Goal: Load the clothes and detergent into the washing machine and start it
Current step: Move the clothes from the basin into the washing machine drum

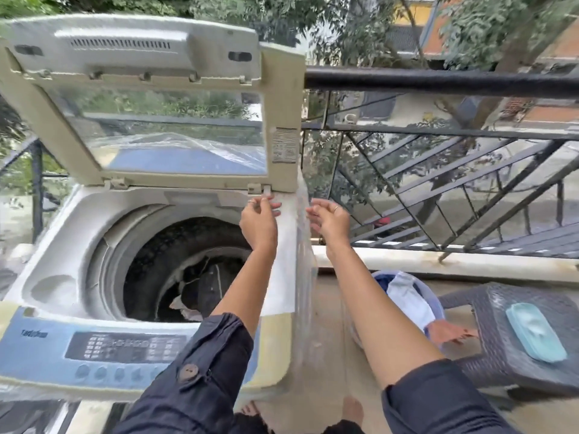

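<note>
Outdoors, both hands are being held out over the far right corner of the top-loading washing machine point(78, 239), whose lid point(282, 98) is standing raised. The left hand point(259, 221) is being held up to the lid's right hinge, its fingertips drawn together there; whether anything is being pinched cannot be told. The right hand point(329, 218) is being held just past the machine's right edge, its fingers loosely curled and nothing seen in them. Dark and pale clothes point(200, 292) are lying in the drum point(147, 264). On the floor to the right, more garments point(407, 296) are being held in a laundry basket point(440, 308), beside a wicker stool point(501, 308) on which a teal container point(535, 333) is resting.
</note>
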### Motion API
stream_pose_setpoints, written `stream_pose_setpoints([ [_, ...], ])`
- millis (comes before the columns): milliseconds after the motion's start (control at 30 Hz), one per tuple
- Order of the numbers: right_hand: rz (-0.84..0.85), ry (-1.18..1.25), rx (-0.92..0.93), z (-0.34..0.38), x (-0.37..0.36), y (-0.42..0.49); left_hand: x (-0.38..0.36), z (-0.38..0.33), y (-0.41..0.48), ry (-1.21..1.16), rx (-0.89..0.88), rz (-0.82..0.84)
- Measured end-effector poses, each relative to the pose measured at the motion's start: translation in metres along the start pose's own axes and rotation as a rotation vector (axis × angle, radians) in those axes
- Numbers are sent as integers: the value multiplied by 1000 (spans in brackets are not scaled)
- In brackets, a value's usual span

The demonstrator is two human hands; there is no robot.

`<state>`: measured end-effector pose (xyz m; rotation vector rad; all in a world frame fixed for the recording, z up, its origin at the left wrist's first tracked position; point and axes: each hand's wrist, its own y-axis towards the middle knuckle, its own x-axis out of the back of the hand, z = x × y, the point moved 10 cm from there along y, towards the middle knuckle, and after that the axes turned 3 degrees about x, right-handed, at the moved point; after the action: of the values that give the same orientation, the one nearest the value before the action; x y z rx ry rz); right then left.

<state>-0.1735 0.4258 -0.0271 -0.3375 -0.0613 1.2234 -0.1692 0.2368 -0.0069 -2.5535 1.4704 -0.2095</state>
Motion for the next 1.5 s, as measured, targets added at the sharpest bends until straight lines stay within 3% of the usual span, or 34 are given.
stream_pose_setpoints([
  [233,-71,-68,23,-3,132,22,-118,38,-67,34,22,117],
  [433,-268,-205,-39,-30,261,52,-204,106,-117,127,154,228],
  [733,-465,-166,-151,-128,399,87,-296,234,-143,483,216,373],
  [1100,-519,-218,-249,-332,478,162,-349,453,-106,702,117,351],
  [1267,-496,-238,-276,-419,491,188,-348,563,-102,847,221,383],
  [1367,-479,-432,-326,-453,502,192,-346,593,-99,910,181,374],
  [1500,-371,-709,-586,-492,504,181,-351,622,-103,947,197,418],
])
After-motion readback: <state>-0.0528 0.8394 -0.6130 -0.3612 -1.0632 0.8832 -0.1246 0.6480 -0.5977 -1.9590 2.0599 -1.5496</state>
